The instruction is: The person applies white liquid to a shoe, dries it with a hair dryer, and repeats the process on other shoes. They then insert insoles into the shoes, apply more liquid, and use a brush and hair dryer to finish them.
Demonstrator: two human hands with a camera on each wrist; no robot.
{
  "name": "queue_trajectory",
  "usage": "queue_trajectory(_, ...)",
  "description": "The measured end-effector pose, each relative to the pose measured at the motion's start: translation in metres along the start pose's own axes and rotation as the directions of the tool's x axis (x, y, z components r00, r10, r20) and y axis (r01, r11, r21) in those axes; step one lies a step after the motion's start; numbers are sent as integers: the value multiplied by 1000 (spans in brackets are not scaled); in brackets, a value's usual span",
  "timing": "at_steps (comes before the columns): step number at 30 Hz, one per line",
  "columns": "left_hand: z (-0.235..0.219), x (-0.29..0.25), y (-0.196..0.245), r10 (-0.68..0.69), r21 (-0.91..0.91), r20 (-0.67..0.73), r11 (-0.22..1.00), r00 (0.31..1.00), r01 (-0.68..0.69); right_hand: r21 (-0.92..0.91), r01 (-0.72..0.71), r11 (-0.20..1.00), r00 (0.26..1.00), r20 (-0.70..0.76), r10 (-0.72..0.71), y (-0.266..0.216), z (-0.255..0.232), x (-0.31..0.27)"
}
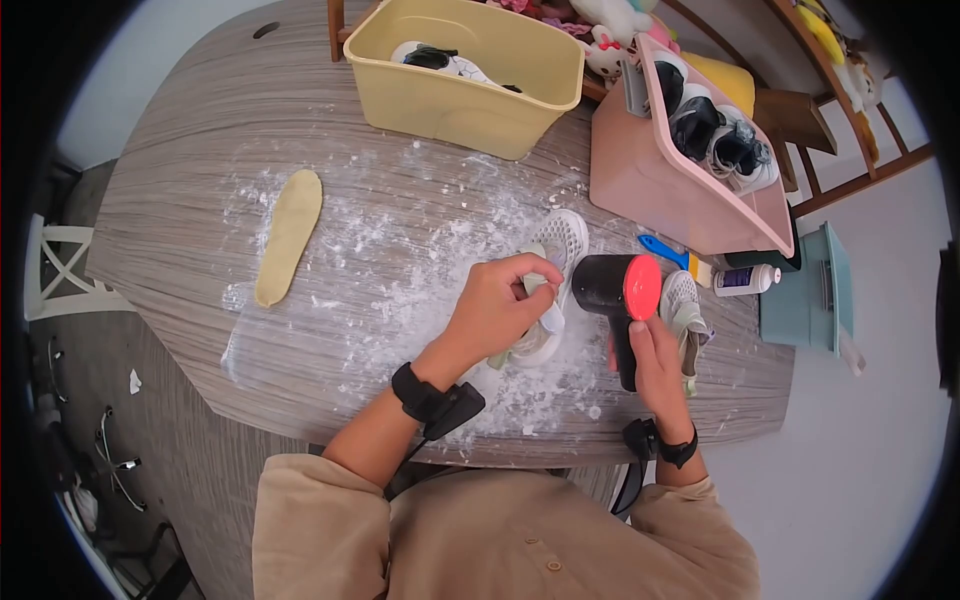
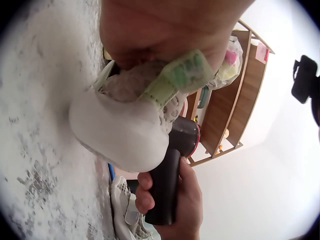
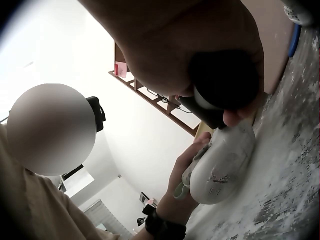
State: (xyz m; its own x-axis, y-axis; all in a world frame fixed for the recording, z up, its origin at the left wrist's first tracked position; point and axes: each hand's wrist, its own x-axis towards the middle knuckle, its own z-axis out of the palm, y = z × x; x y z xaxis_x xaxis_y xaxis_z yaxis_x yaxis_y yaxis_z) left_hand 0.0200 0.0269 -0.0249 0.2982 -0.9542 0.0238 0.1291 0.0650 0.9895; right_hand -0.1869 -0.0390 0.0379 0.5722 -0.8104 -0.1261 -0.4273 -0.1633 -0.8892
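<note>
A white shoe (image 1: 565, 235) with a perforated upper lies on the powder-dusted table, its heel (image 2: 120, 132) large in the left wrist view. My left hand (image 1: 497, 308) grips the shoe at its opening with curled fingers, which partly cover it. A pale green tab (image 2: 187, 72) sticks out beside that hand. My right hand (image 1: 660, 372) is wrapped round the handle of a black handheld device (image 1: 598, 283) with a round red end (image 1: 642, 288). The device is held just right of the shoe; in the right wrist view its dark body (image 3: 225, 80) hides part of the hand.
A yellow insole (image 1: 290, 238) lies at the left on the table (image 1: 180, 200). A yellow bin (image 1: 450, 110) and a pink bin (image 1: 640, 185) hold shoes at the back. Another shoe (image 1: 682, 310), a blue-handled brush (image 1: 665, 250) and a white bottle (image 1: 740, 281) are at the right.
</note>
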Motion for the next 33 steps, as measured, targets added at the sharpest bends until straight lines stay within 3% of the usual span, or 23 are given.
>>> queue_trajectory(26, -1, 0, 8, -24, 19, -33, 1000, 999, 25, -73, -30, 997, 1000, -1, 30, -4, 2, -9)
queue_trajectory(33, 1, 1, 0, 24, -7, -29, 1000, 999, -25, -32, -28, 999, 997, 77, 31, -4, 0, -16)
